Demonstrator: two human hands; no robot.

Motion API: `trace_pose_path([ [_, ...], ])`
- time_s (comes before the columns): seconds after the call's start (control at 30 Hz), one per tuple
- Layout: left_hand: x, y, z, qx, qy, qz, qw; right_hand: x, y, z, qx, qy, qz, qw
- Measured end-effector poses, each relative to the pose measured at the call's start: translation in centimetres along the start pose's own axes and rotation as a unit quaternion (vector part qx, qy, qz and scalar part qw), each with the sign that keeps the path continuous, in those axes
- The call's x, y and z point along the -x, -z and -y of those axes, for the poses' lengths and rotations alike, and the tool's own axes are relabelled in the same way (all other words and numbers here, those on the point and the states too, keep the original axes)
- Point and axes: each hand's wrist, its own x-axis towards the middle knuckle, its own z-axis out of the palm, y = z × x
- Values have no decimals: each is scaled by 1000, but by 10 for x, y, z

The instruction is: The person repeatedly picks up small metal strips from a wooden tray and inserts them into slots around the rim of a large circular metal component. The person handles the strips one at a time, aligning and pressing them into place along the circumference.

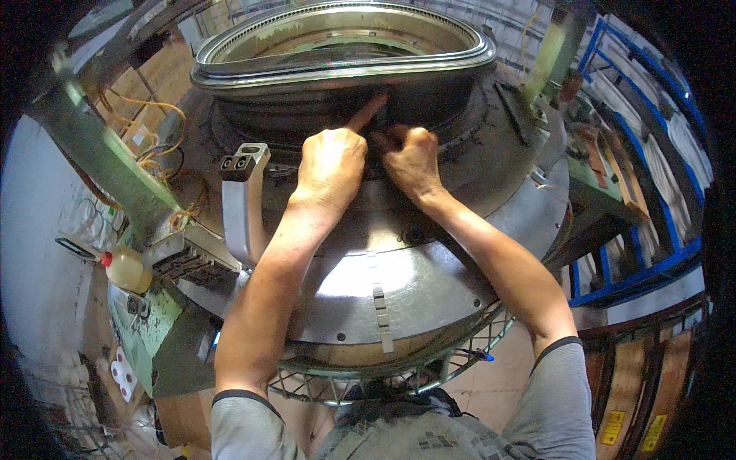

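Both hands work at the dark rubber band (429, 100) that runs round the middle of the big round steel machine (429, 261), just under its bright upper ring (337, 57). The left hand (331, 165) rests knuckles-up against the band with the forefinger stretched out along it, seemingly pressing the surface flat; it holds nothing. The right hand (414, 157), just beside it, curls its fingers tight against the band, as if pinching an edge, though what they clasp is hidden. A yellow bottle (126, 268) stands well left of the machine.
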Motion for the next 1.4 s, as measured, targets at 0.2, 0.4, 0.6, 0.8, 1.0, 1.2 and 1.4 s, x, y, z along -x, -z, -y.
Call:
trace_pose_path([
  [0.2, -3, -16, -1, -73, 30, 49, 996, 5, 5, 4, -123, -93, 22, 988],
  [0.4, -4, -15, -7, -84, 51, 55, 994, 16, 1, -6, -194, -65, 31, 978],
  [0.6, -4, -7, -9, -73, 23, 115, 990, 29, 11, -2, -71, -58, 45, 995],
  [0.8, -4, 3, -7, -47, -20, 97, 994, 38, 10, -3, -53, -54, 52, 996],
  [1.0, -14, 14, -8, -71, -10, 139, 988, 32, 5, -5, -145, -15, 30, 989],
  [1.2, -18, 17, -8, -61, -13, 148, 987, 36, 11, -4, -66, -86, 43, 993],
  [1.4, -29, 22, 0, -91, 7, 91, 992, 4, -21, -9, 10, -51, -49, 997],
])
